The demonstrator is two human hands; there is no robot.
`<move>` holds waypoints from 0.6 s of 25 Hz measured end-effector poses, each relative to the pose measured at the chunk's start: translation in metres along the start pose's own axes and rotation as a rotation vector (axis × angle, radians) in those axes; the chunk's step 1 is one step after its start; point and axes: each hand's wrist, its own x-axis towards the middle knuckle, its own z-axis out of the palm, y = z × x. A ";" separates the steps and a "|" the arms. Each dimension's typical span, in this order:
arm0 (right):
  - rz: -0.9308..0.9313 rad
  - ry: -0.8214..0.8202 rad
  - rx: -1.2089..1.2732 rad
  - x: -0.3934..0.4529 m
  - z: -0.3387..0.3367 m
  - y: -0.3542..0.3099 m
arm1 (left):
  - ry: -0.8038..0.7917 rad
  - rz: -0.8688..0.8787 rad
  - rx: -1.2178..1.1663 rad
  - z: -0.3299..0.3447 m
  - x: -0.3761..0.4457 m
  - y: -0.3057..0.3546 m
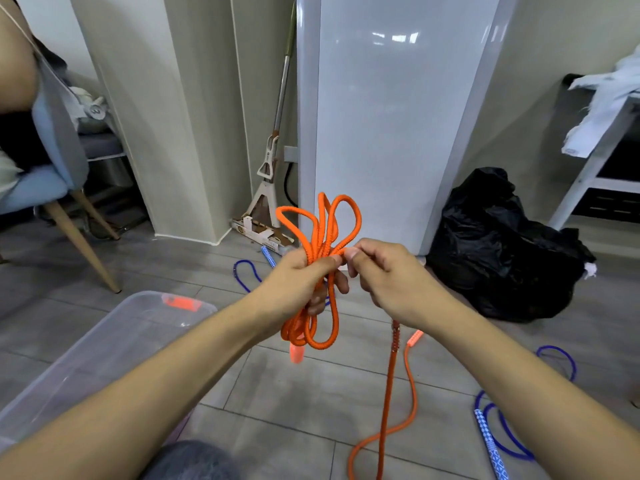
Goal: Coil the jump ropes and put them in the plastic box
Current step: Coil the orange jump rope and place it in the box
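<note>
The step in hand looks like coiling: the left hand (298, 275) grips a bundle of loops of the orange jump rope (320, 237) at its waist, with loops standing above the fist and more hanging below it. The right hand (384, 275), just beside the left, pinches a strand of the same rope between thumb and fingertips, apparently wrapping it across the bundle. Below the right hand the free tail (388, 393) runs down to the floor and out of the bottom edge, so a good length is not yet wound.

The next move probably calls for drawing that tail up in further turns while the left hand keeps the loops from springing apart, then lowering the bundle into the clear plastic box (104, 341), which sits on the floor below and to the left of the left hand.

A blue jump rope (502, 431) lies uncoiled on the floor, below and right of the right hand; more blue rope (246, 271) shows beyond the left hand. Whether these are 1 rope or 2 is unclear. The orange handle (296, 355) under the bundle is blurred, and the box interior is hard to read.
</note>
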 end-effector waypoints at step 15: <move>0.230 -0.047 0.343 -0.004 -0.063 0.037 | 0.601 -0.024 -0.602 -0.054 0.025 -0.028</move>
